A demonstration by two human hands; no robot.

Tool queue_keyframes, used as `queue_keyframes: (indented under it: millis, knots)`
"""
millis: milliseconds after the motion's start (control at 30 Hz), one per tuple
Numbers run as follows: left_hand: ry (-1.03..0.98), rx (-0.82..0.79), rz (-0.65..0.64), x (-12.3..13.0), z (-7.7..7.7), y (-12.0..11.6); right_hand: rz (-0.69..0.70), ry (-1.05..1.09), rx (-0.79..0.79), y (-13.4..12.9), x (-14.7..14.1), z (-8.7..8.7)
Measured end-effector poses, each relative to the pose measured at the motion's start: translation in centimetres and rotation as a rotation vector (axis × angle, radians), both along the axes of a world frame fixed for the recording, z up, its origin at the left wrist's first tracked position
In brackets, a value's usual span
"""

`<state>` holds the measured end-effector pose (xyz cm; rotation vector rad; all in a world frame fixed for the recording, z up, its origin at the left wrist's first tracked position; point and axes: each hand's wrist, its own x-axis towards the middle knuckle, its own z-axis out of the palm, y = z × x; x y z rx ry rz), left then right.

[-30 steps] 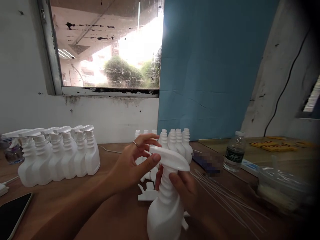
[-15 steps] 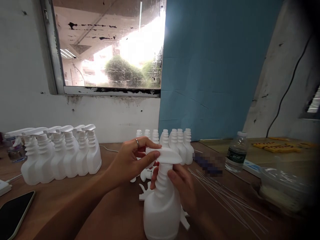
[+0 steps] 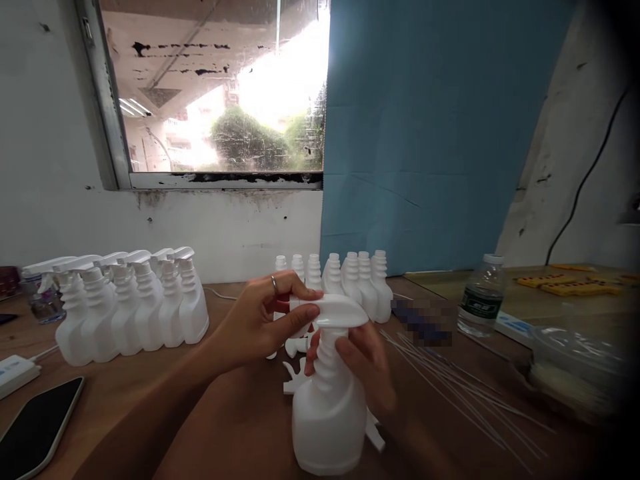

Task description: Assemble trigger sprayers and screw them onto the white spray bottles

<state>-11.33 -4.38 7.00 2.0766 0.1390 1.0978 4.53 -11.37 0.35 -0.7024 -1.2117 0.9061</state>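
Note:
A white spray bottle (image 3: 330, 417) stands upright right in front of me, with a white trigger spray head (image 3: 343, 310) on top of its ridged neck. My left hand (image 3: 273, 317), with a ring on one finger, pinches the spray head's left end between thumb and fingers. Around the neck, just under the head, my right hand (image 3: 367, 367) is closed, its thumb on the near side. Loose white trigger parts (image 3: 296, 379) lie behind and beside the bottle, partly hidden by it and by my hands.
Bottles with spray heads (image 3: 133, 300) stand in rows at left; headless bottles (image 3: 353, 287) stand at the back. A phone (image 3: 43, 427) and power strip (image 3: 17, 375) lie left. Thin white tubes (image 3: 460, 387), a water bottle (image 3: 481, 297) and a clear plastic container (image 3: 575, 367) are at right.
The view has shifted slightly, so most things on the table appear a little further right. Both hands keep their holds, and the spray head looks slightly turned on the neck.

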Motion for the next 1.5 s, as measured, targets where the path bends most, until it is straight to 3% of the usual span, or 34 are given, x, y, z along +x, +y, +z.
queue_keyframes:
  millis: [100, 367, 700, 833, 1000, 1133, 1300, 1500]
  knots:
    - [0.002, -0.013, -0.015, 0.0, -0.04, 0.02, -0.069, -0.064, -0.053, -0.02, -0.18, 0.12]
    - [-0.001, -0.007, -0.003, -0.09, -0.27, 0.06, -0.017, -0.116, 0.002, 0.43, 0.21, -0.09]
    - [0.0, 0.007, -0.016, -0.04, -0.03, -0.08, 0.041, -0.014, 0.07, 0.36, 0.1, -0.16]
    - [0.005, 0.016, -0.018, -0.14, -0.04, -0.12, -0.021, -0.08, 0.032, 0.42, 0.15, -0.04]
    - [0.002, -0.017, -0.034, -0.08, -0.09, -0.12, 0.008, -0.059, 0.065, 0.23, 0.26, -0.17]
    - [0.002, -0.018, -0.023, -0.09, -0.06, -0.19, -0.085, -0.153, -0.025, 0.11, 0.3, -0.29]
    - [0.009, -0.021, -0.016, -0.14, -0.14, -0.27, 0.036, -0.089, 0.067, 0.1, 0.64, -0.37]
    - [0.01, -0.054, -0.025, -0.17, -0.3, -0.16, -0.007, -0.197, 0.017, -0.18, 0.72, 0.22]
